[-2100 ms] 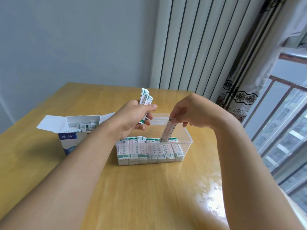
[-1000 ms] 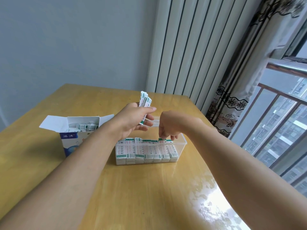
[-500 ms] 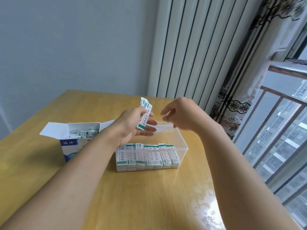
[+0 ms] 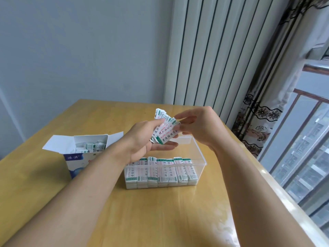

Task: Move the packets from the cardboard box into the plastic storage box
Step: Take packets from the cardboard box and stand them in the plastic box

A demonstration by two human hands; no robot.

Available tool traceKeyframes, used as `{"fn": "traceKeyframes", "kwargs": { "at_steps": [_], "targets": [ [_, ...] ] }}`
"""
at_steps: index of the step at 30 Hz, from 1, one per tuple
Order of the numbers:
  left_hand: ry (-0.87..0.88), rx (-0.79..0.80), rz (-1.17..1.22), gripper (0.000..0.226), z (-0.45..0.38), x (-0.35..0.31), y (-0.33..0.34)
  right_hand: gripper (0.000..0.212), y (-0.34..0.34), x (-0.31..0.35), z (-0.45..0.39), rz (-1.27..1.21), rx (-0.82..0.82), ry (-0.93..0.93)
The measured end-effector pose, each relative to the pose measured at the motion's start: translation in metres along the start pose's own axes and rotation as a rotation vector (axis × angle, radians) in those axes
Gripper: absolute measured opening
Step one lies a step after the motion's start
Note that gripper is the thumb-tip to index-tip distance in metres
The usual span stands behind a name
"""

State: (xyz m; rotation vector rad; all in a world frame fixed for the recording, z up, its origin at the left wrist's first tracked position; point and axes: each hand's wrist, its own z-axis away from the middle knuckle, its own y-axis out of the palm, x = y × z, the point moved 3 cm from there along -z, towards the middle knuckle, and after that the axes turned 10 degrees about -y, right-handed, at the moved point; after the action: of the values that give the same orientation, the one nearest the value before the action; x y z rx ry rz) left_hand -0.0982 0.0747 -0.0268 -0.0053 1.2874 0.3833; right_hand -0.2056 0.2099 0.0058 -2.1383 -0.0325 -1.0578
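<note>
My left hand [image 4: 144,139] holds a fanned bunch of white packets [image 4: 164,128] with green ends and red print, above the clear plastic storage box [image 4: 199,157]. My right hand [image 4: 197,127] pinches the right edge of the front packet in that bunch. A row of several packets [image 4: 160,171] stands upright along the near wall of the plastic box; its far half looks bare. The open cardboard box [image 4: 78,157], white and blue, sits to the left with more packets [image 4: 92,147] inside.
Everything rests on a wooden table [image 4: 142,211] whose right edge runs beside a window with a railing. A white radiator [image 4: 213,50] and a patterned curtain [image 4: 258,113] stand behind the table.
My right hand placed a packet in the plastic box, rose out of it and now pinches a packet in the left hand's bunch. The bunch has tilted and fanned toward the right hand.
</note>
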Motion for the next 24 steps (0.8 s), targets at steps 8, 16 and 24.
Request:
{"fn": "traceKeyframes", "kwargs": {
  "at_steps": [8, 16, 24],
  "targets": [
    [0.005, -0.029, -0.024, 0.027, -0.001, 0.004, 0.002, 0.028, 0.001, 0.0, 0.001, -0.021, -0.028, -0.009],
    [-0.007, -0.061, 0.04, 0.033, -0.001, 0.004, -0.001, 0.009, 0.007, 0.001, 0.002, -0.155, -0.019, 0.026],
    [-0.005, -0.154, -0.064, 0.03, 0.0, 0.003, -0.004, 0.014, 0.01, 0.01, 0.005, -0.176, 0.01, 0.002]
  ]
}}
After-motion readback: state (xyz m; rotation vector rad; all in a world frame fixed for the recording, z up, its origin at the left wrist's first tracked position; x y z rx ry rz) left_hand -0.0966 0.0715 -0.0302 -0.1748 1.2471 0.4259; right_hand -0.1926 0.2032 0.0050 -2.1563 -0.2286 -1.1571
